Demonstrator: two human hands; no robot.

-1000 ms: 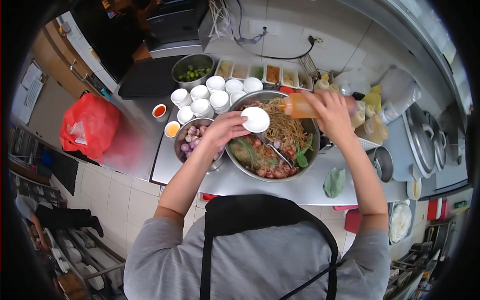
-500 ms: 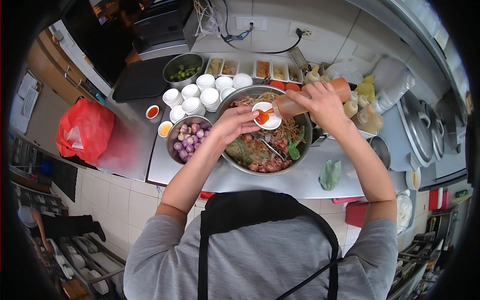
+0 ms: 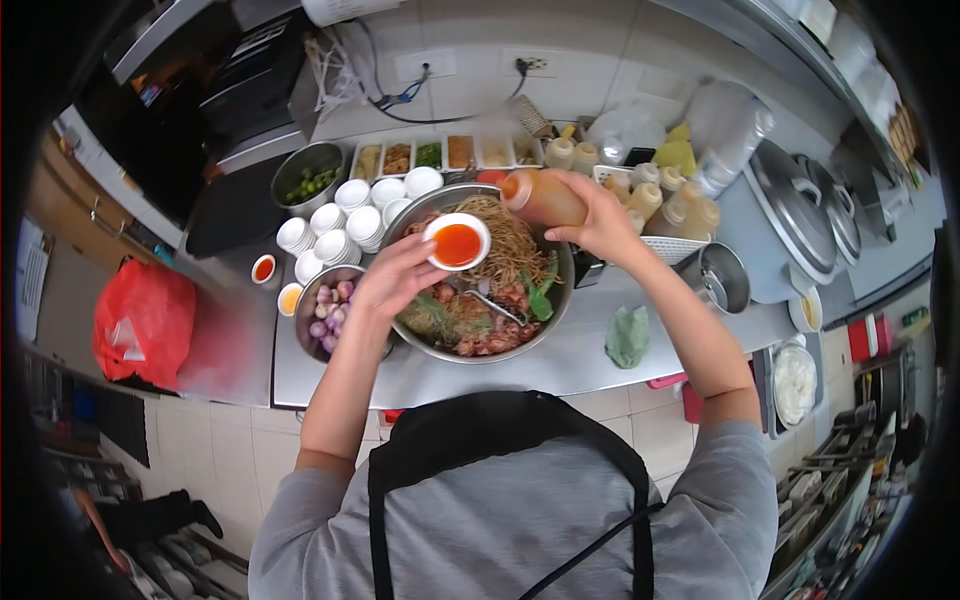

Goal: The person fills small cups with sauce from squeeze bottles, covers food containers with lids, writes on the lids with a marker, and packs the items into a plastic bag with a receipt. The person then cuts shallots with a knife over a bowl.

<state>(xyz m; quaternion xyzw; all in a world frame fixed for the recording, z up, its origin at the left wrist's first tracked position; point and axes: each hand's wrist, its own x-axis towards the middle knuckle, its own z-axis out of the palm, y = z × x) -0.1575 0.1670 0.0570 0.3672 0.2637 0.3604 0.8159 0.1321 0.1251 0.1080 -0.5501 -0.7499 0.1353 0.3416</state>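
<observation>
My left hand (image 3: 397, 277) grips a small white sauce cup (image 3: 480, 236) by its edge, with orange-red sauce (image 3: 457, 245) in it. In my right hand (image 3: 597, 215) is a squeeze bottle (image 3: 545, 197) of orange sauce, lying nearly level, its tip hidden from clear view. Both hands are over a large metal bowl (image 3: 566, 300). Noodles (image 3: 505, 240), leafy greens (image 3: 542, 300) and reddish meat pieces (image 3: 485, 338) fill that bowl, and a metal utensil handle (image 3: 497, 307) lies among them.
Stacked white cups (image 3: 340, 245) stand left of the bowl, near a bowl of shallots (image 3: 330, 312) and a pot of green limes (image 3: 311, 185). Two filled sauce cups (image 3: 264, 268) sit further left. More squeeze bottles (image 3: 645, 200) and a metal pot (image 3: 722, 280) are at right, behind a green plastic bag (image 3: 628, 336).
The cup now holds far more sauce. The bottle has come away from the cup and tipped back, its stream stopped. The whole view has shifted.
</observation>
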